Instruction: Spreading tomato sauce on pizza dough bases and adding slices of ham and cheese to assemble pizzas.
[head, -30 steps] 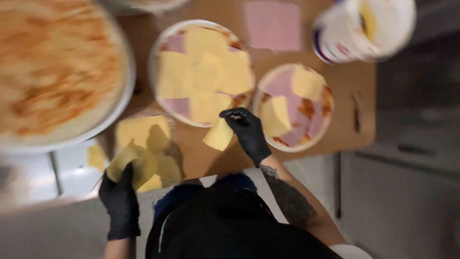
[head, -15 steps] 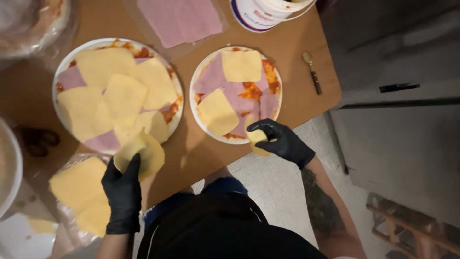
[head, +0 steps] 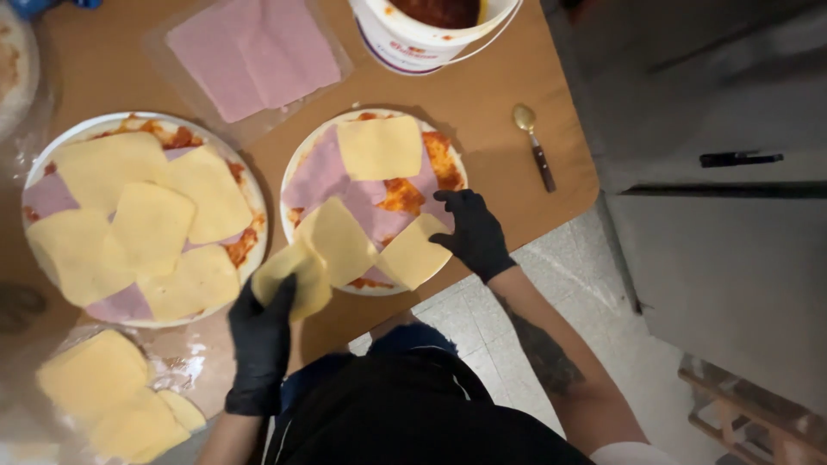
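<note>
A pale yellow square cheese slice [head: 293, 277] is pinched in the black-gloved left hand [head: 263, 331] at the near rim of the small round sauce-covered pizza base [head: 372, 200]. The black-gloved right hand [head: 469, 231] lies flat, fingers pressing another yellow cheese slice [head: 412, 252] onto that base. A larger cheese-covered pizza [head: 142, 215] sits just beside it on the brown wooden table [head: 482, 103].

Right hand [head: 472, 234] presses a cheese slice [head: 413, 253] onto the small pizza [head: 372, 198]; left hand [head: 261, 337] grips another slice [head: 291, 280] beside its rim.
</note>
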